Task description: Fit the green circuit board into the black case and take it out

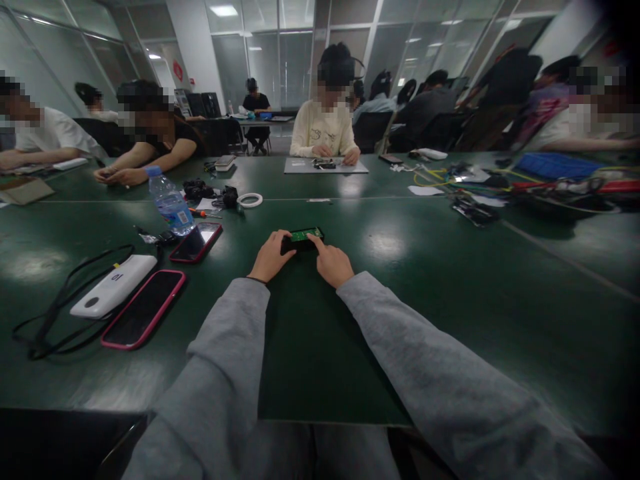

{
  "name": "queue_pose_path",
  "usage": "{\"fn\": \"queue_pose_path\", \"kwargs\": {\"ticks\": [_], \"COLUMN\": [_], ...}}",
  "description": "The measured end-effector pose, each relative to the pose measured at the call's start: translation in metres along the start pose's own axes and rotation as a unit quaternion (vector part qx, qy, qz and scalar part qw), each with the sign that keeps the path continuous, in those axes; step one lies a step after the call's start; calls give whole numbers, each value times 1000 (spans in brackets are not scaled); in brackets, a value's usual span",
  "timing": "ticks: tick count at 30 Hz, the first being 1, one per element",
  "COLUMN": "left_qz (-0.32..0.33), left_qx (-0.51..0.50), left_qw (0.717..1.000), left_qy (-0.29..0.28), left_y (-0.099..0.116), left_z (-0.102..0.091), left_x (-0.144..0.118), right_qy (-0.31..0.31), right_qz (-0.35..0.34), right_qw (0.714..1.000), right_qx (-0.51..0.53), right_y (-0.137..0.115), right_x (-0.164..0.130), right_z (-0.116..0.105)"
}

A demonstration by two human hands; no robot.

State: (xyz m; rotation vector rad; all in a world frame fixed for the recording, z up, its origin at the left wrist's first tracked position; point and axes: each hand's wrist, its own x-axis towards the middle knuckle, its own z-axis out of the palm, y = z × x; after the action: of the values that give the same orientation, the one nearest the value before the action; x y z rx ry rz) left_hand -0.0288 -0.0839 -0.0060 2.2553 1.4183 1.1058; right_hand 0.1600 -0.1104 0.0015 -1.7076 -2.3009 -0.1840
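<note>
On a dark green table [450,280], at the far edge of a darker mat [320,353]: small black device [302,239] with a green circuit board showing on top. Left hand [270,257] curled around its left end, fingers gripping the casing. Right hand [333,263] mostly closed, forefinger stretched out and pressing on the device's right end; perhaps a thumb underneath, hard to tell at this size. Grey sleeves on both arms.

To the left, on the same glossy surface: pink-edged phone [144,309] lying face up, white power bank [114,285] just beside it with a black cable [55,313] looping around, second phone with a red rim [196,242] farther back, water bottle [171,202] upright behind that. Roll of white tape [250,199] near the table's middle seam. On the right, well apart, a tangle of coloured wires [550,187] and a blue tray [553,165].

Across the table, a person in a cream top [324,130] working over a grey mat [326,166]; more people seated along both sides. Behind, glass partitions [280,60] and ceiling strip lights [224,10], their glare reflected on the tabletop.
</note>
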Motion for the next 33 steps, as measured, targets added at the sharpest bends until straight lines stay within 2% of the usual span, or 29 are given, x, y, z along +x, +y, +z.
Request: {"fn": "queue_pose_path", "kwargs": {"ticks": [13, 23, 26, 29, 33], "left_qz": [7, -3, -19, -63, -126], "left_qx": [25, 32, -6, -73, -155], "left_qw": [1000, 999, 999, 994, 979], "left_qy": [-1, 12, 32, 55, 51], "left_y": [0, 10, 9, 2, -10], "left_z": [-3, -3, -1, 0, 0], "left_x": [1, -1, 1, 3, 7], "right_qy": [5, -8, 20, 62, 106], "right_qz": [-6, 21, 55, 83, 89], "right_qw": [1000, 999, 996, 985, 970], "right_qx": [5, 22, 69, 135, 199], "right_y": [2, 2, 3, 7, 14], "right_x": [0, 2, 2, 3, 6], "right_z": [2, 3, 4, 7, 14]}}
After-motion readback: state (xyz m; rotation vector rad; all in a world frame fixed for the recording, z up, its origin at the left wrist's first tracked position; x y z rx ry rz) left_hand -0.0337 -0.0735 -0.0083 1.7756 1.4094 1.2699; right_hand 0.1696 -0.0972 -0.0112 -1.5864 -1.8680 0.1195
